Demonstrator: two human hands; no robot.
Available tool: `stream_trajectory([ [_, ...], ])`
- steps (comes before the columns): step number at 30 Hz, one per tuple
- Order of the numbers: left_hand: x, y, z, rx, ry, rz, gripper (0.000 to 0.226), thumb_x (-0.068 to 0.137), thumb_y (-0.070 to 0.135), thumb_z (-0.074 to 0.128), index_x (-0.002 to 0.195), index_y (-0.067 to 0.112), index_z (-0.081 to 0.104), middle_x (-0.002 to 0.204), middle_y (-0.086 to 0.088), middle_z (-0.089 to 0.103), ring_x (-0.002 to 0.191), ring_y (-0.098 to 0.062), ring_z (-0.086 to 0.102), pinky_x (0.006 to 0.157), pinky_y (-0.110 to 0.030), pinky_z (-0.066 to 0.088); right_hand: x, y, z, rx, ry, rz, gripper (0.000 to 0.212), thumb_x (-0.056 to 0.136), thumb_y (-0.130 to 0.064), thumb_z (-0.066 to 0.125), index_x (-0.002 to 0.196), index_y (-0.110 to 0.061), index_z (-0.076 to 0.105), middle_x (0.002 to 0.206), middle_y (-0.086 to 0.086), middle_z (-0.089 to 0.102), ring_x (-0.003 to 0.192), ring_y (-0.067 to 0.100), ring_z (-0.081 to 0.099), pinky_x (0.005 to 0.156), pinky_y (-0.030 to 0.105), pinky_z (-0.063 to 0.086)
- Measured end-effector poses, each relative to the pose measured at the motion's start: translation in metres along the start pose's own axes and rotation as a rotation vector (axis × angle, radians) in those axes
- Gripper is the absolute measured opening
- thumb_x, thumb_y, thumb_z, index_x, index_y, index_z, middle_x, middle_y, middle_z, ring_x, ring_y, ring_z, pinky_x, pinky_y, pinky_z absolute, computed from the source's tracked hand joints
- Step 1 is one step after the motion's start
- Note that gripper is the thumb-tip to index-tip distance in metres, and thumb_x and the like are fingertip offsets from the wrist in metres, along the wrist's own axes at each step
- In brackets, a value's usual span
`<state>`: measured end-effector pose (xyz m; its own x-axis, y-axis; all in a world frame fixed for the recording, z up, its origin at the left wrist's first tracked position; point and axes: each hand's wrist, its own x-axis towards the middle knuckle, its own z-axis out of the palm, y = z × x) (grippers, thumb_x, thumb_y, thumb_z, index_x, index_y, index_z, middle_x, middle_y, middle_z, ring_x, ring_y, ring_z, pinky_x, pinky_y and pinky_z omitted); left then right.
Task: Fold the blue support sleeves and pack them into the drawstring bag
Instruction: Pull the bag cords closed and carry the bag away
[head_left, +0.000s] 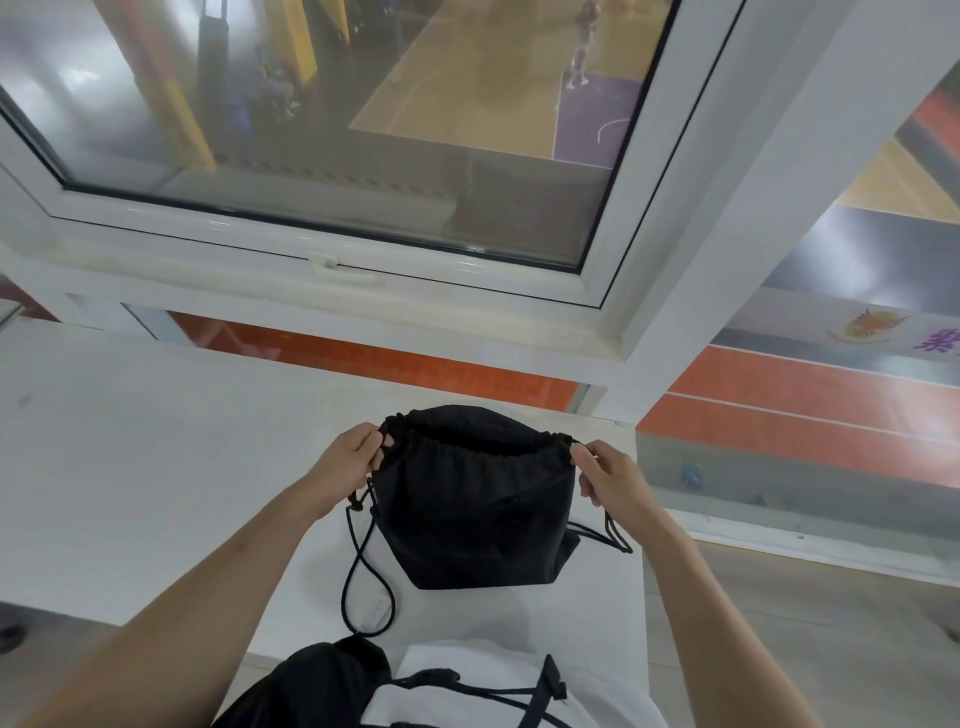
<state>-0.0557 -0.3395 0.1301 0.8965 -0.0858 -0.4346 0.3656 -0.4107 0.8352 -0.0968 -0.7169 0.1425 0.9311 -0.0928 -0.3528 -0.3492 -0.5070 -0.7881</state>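
A white table (130, 467) stands below a white-framed window (332, 270) overlooking a basketball court (493, 88).

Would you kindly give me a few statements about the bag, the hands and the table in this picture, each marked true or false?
1. Both hands hold the black drawstring bag at its gathered mouth. True: the left hand is at one end, the right hand at the other.
2. The bag lies on a white table. True.
3. A blue support sleeve lies on the table beside the bag. False: no blue sleeve is in view.
4. The bag's mouth is cinched fully shut. False: it is partly open, showing a dark inside.
5. A black cord loops on the table at the bag's left. True.
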Motion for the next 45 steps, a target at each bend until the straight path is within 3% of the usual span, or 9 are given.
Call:
stream_trajectory([
  [3,0.001,-0.003,0.014,0.099,0.066,-0.064,0.036,0.105,0.045,0.040,0.099,0.020,0.064,0.072,0.002,0.051,0.062,-0.013,0.044,0.056,-0.029,0.035,0.003,-0.003,0.013,-0.012,0.055,-0.034,0.040,0.104,-0.044,0.048,0.086,-0.011,0.061,0.063,-0.002,0.058,0.060,0.013,0.048,0.064,0.030,0.041],
  [10,0.010,-0.018,-0.004,0.103,0.480,-0.090,0.031,0.103,0.025,0.037,0.081,0.011,0.056,0.082,-0.008,0.059,0.074,-0.029,0.060,0.064,-0.037,0.042,-0.008,0.009,0.003,0.045,0.153,-0.081,0.029,0.101,-0.016,0.049,0.073,-0.014,0.057,0.064,0.005,0.053,0.059,0.012,0.041,0.059,0.028,0.038],
  [18,0.000,-0.012,0.000,0.106,0.061,-0.031,0.032,0.104,0.032,0.039,0.089,0.020,0.064,0.059,0.011,0.045,0.053,-0.010,0.038,0.053,-0.031,0.034,-0.014,0.013,-0.005,0.023,0.026,-0.049,0.035,0.101,-0.022,0.051,0.070,-0.018,0.068,0.062,0.003,0.061,0.058,0.013,0.046,0.065,0.032,0.041],
  [22,-0.004,-0.015,0.005,0.086,-0.117,0.013,0.037,0.109,0.023,0.037,0.089,0.009,0.065,0.067,0.002,0.056,0.066,-0.015,0.050,0.073,-0.037,0.048,-0.014,-0.004,-0.002,-0.056,-0.085,-0.069,0.031,0.101,-0.031,0.054,0.078,-0.016,0.067,0.068,0.005,0.070,0.056,0.012,0.052,0.064,0.032,0.048],
  [25,-0.005,-0.013,0.013,-0.001,-0.130,-0.043,0.034,0.110,0.027,0.037,0.102,0.012,0.067,0.069,0.002,0.049,0.062,-0.013,0.042,0.060,-0.026,0.037,-0.011,-0.014,0.005,-0.102,-0.087,-0.053,0.031,0.101,-0.034,0.055,0.079,-0.015,0.064,0.069,0.000,0.071,0.054,0.004,0.054,0.064,0.025,0.049],
  [29,-0.002,-0.016,0.015,0.020,0.100,-0.062,0.042,0.103,0.045,0.043,0.078,0.013,0.053,0.071,0.001,0.041,0.066,-0.016,0.037,0.062,-0.032,0.033,-0.008,-0.015,0.010,-0.120,-0.050,-0.071,0.035,0.100,-0.034,0.054,0.072,-0.014,0.059,0.061,-0.007,0.052,0.054,0.004,0.040,0.060,0.025,0.036],
  [34,0.004,-0.016,0.005,-0.349,0.323,-0.086,0.034,0.098,0.036,0.051,0.075,0.013,0.043,0.068,0.000,0.023,0.062,-0.018,0.020,0.057,-0.032,0.022,-0.013,-0.002,0.006,0.022,0.150,-0.052,0.032,0.102,-0.023,0.053,0.074,-0.007,0.051,0.060,-0.007,0.042,0.057,0.008,0.031,0.059,0.031,0.030],
  [39,0.006,-0.038,-0.025,-0.551,0.581,-0.164,0.035,0.103,0.036,0.052,0.075,0.015,0.049,0.068,0.001,0.028,0.057,-0.017,0.024,0.059,-0.031,0.028,-0.018,0.025,-0.011,0.042,0.345,0.018,0.033,0.104,-0.024,0.052,0.076,-0.007,0.051,0.059,-0.006,0.036,0.054,0.010,0.027,0.058,0.035,0.026],
  [45,0.008,-0.048,-0.035,-0.553,0.494,-0.184,0.032,0.100,0.029,0.053,0.070,0.016,0.051,0.066,0.002,0.029,0.053,-0.013,0.021,0.053,-0.030,0.021,-0.015,0.036,-0.014,0.029,0.377,0.062,0.031,0.104,-0.022,0.048,0.078,-0.004,0.052,0.063,0.002,0.039,0.061,0.021,0.033,0.058,0.034,0.027],
])
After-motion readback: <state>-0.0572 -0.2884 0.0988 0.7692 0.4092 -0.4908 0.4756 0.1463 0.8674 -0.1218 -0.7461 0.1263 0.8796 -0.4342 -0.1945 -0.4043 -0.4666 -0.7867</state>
